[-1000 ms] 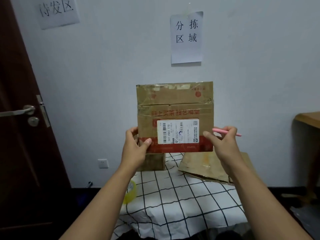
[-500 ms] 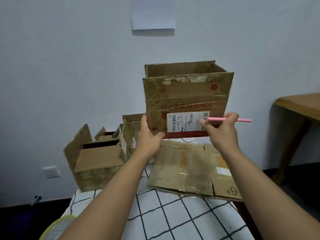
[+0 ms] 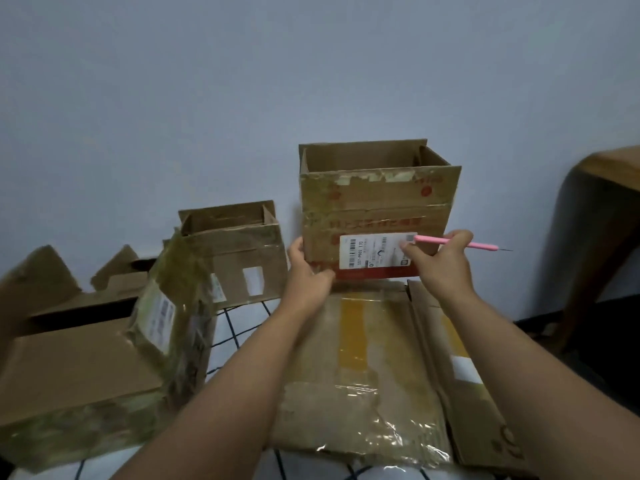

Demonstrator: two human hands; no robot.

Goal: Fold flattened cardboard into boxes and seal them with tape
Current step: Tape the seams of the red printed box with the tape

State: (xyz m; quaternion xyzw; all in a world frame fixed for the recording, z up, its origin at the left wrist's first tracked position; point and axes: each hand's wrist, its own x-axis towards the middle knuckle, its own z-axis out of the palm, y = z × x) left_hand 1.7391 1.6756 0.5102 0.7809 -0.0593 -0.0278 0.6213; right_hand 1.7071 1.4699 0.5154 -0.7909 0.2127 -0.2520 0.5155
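left hand [image 3: 306, 271] and right hand [image 3: 440, 261] clamp the open box [image 3: 377, 202]; right fingers also pinch a pink pen [image 3: 453, 241]. its label [image 3: 375, 251] between the fingers reads "170". flattened cardboard [image 3: 363, 368] lies below them.

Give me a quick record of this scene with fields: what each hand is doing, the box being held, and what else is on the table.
left hand: grips the lower left corner of the held box
right hand: holds a pink pen and the box's lower right
held box: upright, top open, white shipping label on front
flattened cardboard: lies below the held box, taped
other boxes: two open ones at left
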